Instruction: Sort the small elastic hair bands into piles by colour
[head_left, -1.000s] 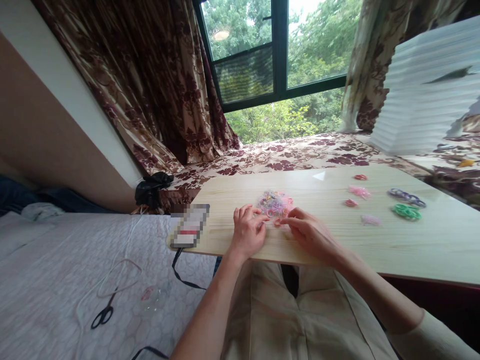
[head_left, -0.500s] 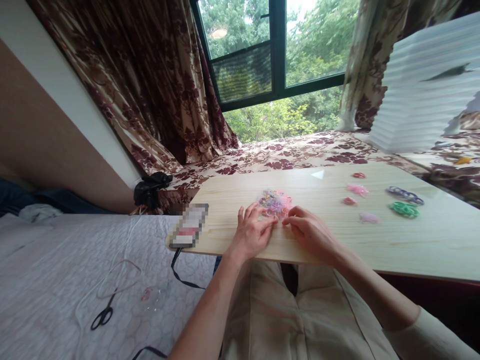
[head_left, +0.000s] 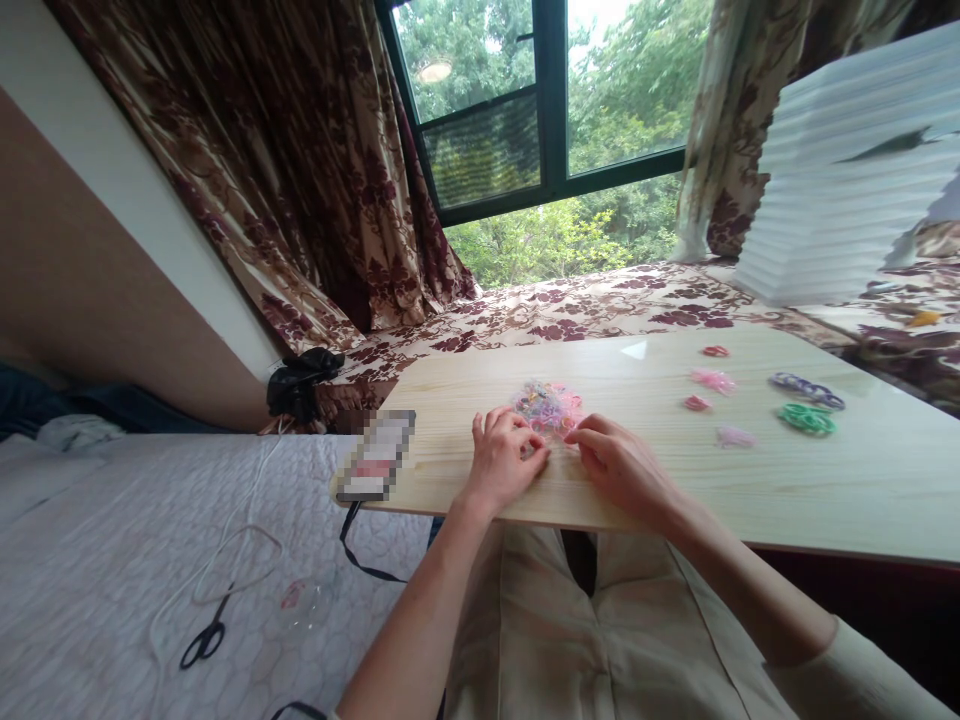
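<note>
A heap of small coloured elastic bands (head_left: 549,402), mostly pink, lilac and grey, lies on the pale wooden table (head_left: 457,390). At its near left edge, my left hand (head_left: 504,455) rests with curled fingers, thumb and index drawn together; whatever lies between them is too small to make out. From the right, my right hand (head_left: 616,458) reaches the heap's near edge, its thumb and forefinger pinched together. What that pinch holds is also too small to name.
Small sorted piles lie to the right: red bands (head_left: 715,351), pink bands (head_left: 712,380), pale pink bands (head_left: 736,437), a green bundle (head_left: 807,419) and a purple-white one (head_left: 808,389). A phone (head_left: 377,456) lies at the table's left edge. Scissors (head_left: 202,645) are on the bed.
My left hand's fingers have curled in, and its thumb and index have come closer, drawing slightly back from the heap. My right hand has hardly moved.
</note>
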